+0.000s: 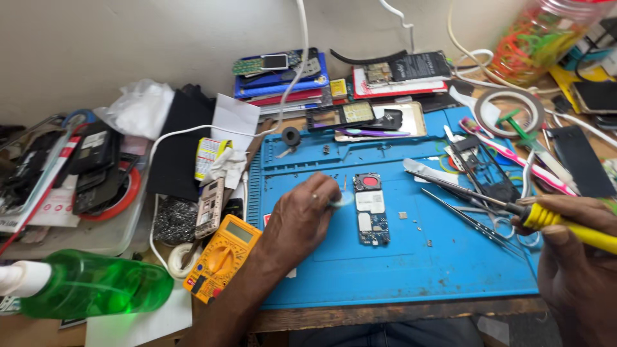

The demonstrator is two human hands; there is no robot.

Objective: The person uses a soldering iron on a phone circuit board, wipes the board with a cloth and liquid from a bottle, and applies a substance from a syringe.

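Two hands over the blue mat (398, 270), everything placed relative to it

Off the mat's left edge: green spray bottle (96, 286) lying on its side at the near corner, yellow meter (222, 257) just beside the edge, steel wool (175, 220) behind the meter

Left hand (302, 222) sits on the mat's left half, forearm coming in from the near edge, wrist bent, knuckles up. Fingers pinched narrow on a small pale wad (340, 200), looks like cotton or tissue, can't tell which. Wad is just beside the circuit board (371, 209), which lies flat near mat centre, red round part at its far end

Loose tiny parts (403, 215) scattered right of the board, tweezers (469, 218) lying on the mat's right side

Right hand (578, 257) hangs off the mat's near-right corner, fingers wrapped around the yellow handle of a soldering iron (514, 205), tip pointing left toward the board, above the tweezers

Risks, as I judge them:
- iron tip is close to the tweezers and the clutter of tools, a small drift could knock something or scorch the mat
- a wipe across the board could sweep the loose parts off or snag fibres on components
- bottle on its side near the meter, a leak would reach it
- white cable (292, 83) crosses the mat's far-left corner, could catch the left wrist
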